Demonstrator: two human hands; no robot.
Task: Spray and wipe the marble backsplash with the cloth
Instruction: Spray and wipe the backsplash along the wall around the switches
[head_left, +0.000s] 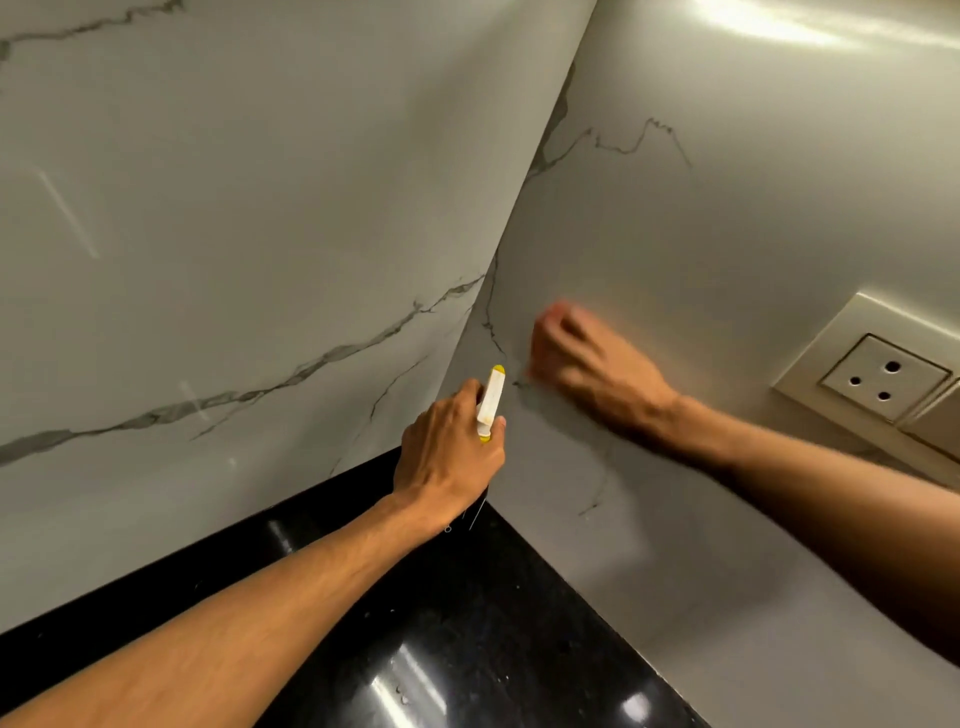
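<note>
The left hand (449, 447) grips the spray bottle (491, 400) as the blurred right hand (587, 358), grasp unclear, apparently wipes the marble backsplash (701, 234), fresh spray likely next.

Two backsplash walls meet at a corner (517, 197), with the counter (467, 623) at its foot. Just before the corner, above the counter, the left hand (447, 452) holds a spray bottle (491, 397), its head toward the corner. Just right of the corner, the right hand (587, 358) lies against the right wall (727, 208), too blurred to tell what it holds. Far right of the corner, a socket (878, 379) sits on that wall.
</note>
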